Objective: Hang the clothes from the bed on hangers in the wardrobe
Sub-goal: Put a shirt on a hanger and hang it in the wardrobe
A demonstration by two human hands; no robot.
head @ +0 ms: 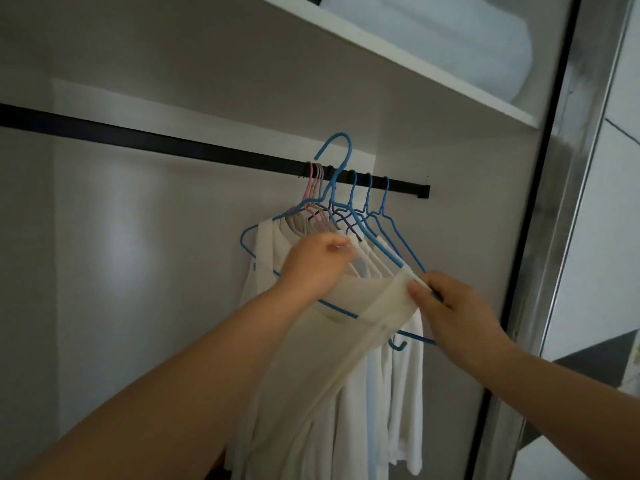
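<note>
A cream garment (304, 368) hangs on a blue wire hanger (334, 157) whose hook is raised just above the black wardrobe rail (173, 147), not resting on it. My left hand (311, 268) grips the garment's neckline at the left. My right hand (450, 310) pinches the garment's shoulder and the hanger's arm at the right. Several other hangers (367, 195), blue and pink, hang on the rail's right end with white clothes (401, 393) on them, right behind the held garment.
A white shelf (398, 60) above the rail carries a rolled white bundle (450, 39). The wardrobe's metal door frame (561, 202) stands at the right. The rail's left stretch carries no hangers. The bed is out of view.
</note>
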